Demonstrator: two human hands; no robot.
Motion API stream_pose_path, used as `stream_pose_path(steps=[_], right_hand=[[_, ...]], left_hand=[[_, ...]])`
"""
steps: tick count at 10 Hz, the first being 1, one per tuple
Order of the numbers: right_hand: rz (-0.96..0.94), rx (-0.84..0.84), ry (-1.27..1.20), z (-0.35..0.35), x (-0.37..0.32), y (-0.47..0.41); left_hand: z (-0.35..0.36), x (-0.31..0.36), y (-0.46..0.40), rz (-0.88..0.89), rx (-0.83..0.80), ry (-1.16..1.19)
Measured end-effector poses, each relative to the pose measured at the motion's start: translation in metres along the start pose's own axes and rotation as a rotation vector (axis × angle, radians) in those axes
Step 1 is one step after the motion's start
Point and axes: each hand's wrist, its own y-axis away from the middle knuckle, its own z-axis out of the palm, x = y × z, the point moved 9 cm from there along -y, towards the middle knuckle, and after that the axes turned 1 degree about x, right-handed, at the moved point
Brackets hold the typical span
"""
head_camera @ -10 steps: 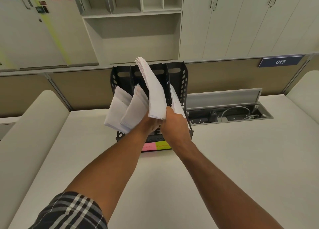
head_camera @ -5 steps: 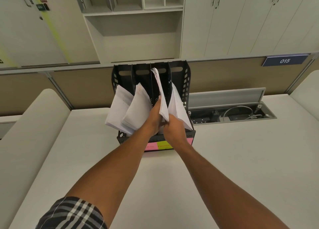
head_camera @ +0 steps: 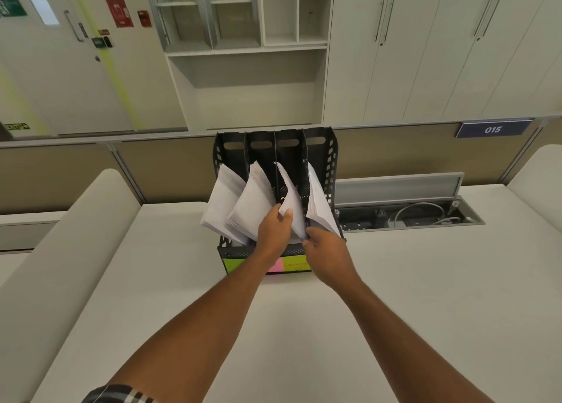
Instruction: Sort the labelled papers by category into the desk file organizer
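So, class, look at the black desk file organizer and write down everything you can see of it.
The file organizer is black, plastic-looking, with four upright slots split by thin dividers, perforated side walls and oval cut-outs along the back. It stands on the white desk against the partition. Each slot holds leaning white papers. Green, pink and yellow sticky labels line its front base. The left hand and right hand grip the third slot's sheaf.

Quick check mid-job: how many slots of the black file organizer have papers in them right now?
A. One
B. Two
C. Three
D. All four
D: each of the four slots of the file organizer holds a white sheaf; the third sheaf sits between the left hand and the right hand.
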Motion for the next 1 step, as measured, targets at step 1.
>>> stream_pose_path(steps=[1], right_hand=[[-0.023,-0.002,-0.168,-0.0278,-0.0127,0.0251]], left_hand=[[-0.0100,-0.0035,0.0146,0.059,0.107,-0.129]])
